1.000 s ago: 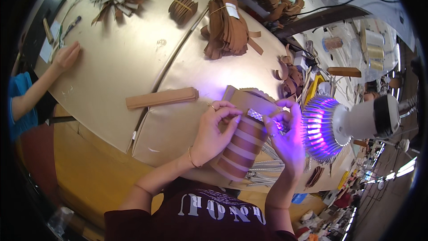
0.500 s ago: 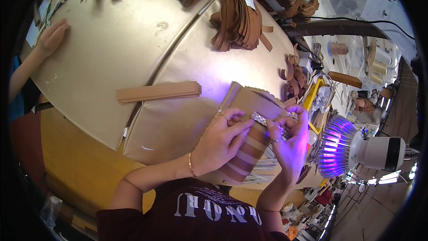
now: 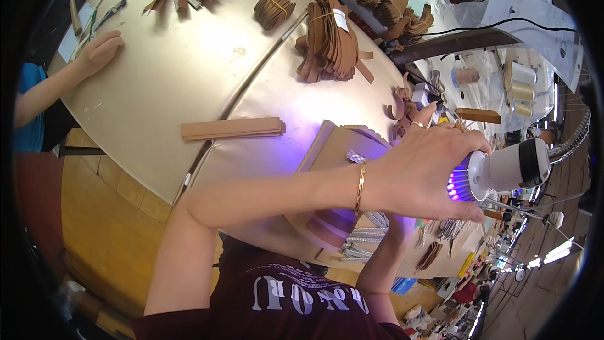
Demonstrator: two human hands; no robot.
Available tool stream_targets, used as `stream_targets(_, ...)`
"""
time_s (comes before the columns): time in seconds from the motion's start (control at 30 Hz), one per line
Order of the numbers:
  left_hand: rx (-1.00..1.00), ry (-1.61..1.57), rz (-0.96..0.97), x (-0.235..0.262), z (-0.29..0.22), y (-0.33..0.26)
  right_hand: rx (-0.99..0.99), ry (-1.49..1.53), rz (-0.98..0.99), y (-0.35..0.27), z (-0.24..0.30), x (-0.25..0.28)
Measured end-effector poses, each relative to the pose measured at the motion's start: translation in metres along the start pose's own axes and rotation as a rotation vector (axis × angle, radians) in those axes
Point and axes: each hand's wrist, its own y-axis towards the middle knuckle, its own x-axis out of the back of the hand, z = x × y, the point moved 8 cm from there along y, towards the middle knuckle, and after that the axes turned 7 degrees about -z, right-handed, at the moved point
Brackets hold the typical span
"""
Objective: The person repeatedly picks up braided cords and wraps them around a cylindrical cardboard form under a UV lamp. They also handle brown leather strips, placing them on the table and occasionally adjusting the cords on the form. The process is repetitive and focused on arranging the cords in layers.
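My left hand (image 3: 421, 167) reaches across my right one, its fingers and thumb spread around the finned head of a white lamp (image 3: 461, 182) glowing violet. Only the wrist and base of my right hand (image 3: 400, 230) show; its fingers are hidden behind my left hand. Beneath my left forearm lies a tan board (image 3: 321, 145) with a scalloped piece on it. A short silver woven strip (image 3: 356, 156) sticks up from the board beside my bracelet. Brown bands (image 3: 330, 230) cross the board's near part, and several silver braided cords (image 3: 368, 239) lie beside it.
A flat stack of tan strips (image 3: 233, 128) lies left of the board. Bundled brown strips (image 3: 327, 41) and a smaller bundle (image 3: 274, 7) sit farther back. Another person's hand (image 3: 99, 52) rests at the far left. Thread spools (image 3: 522, 91) stand at right.
My left hand has left the woven strip and swung right to the lamp, whose head has shifted. My right hand's fingers are now covered. The view has shifted slightly.
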Motion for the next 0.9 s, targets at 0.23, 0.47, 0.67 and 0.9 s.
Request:
stream_targets(0.23,0.028,0.079,-0.001,0.070,0.012,0.017,0.109,-0.322,0.015,0.008,0.002,-0.010)
stream_targets(0.47,-0.006,0.146,0.134,0.054,0.006,0.014,0.117,-0.433,0.087,0.002,-0.008,-0.004)
stream_targets(0.67,-0.161,0.023,-0.076,0.065,0.002,0.005,0.235,-0.406,0.032,0.001,-0.006,0.002)
stream_targets(0.9,0.340,0.170,-0.231,0.095,0.067,-0.090,0.082,-0.362,-0.022,0.003,-0.012,0.006)
